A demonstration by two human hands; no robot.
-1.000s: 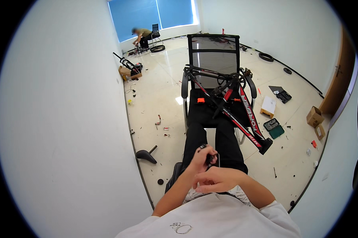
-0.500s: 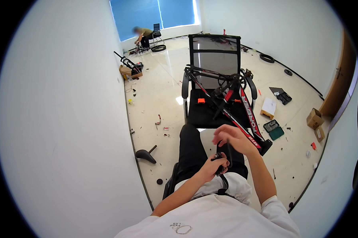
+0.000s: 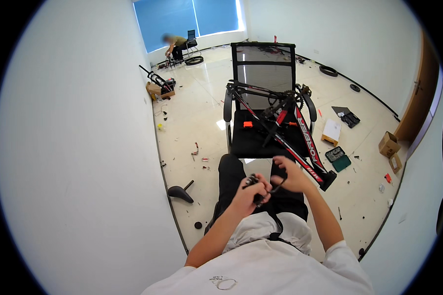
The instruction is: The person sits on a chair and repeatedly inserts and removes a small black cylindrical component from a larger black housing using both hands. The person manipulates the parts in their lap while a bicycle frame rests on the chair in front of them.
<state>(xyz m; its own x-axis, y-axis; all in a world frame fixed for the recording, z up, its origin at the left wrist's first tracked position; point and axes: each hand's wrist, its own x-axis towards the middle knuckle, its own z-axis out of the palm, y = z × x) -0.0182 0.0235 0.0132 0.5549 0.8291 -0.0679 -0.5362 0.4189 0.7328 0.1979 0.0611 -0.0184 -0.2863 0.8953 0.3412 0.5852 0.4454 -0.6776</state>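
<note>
My left hand (image 3: 251, 194) is closed around a small black metal bike part (image 3: 258, 198) above my lap; the fingers hide much of it, and I cannot make out its exact kind. To its right is my right hand (image 3: 291, 176), with thumb and fingers spread apart. A thin dark bent rod (image 3: 279, 186) shows between the two hands, close to the right thumb. In front of my knees, a black and red bicycle frame (image 3: 307, 142) lies across a black mesh chair (image 3: 263, 73). An orange object (image 3: 248, 124) rests on the seat.
A bike saddle (image 3: 181, 193) lies on the floor at left. A green tool case (image 3: 338, 158), a white-topped box (image 3: 331, 132) and a cardboard box (image 3: 388, 144) stand at right. Far back, a person (image 3: 176, 45) bends forward beside a tyre (image 3: 194, 60).
My left hand has moved up and left with the black part, tilting it. My right hand has shifted slightly right, its fingers spreading wider.
</note>
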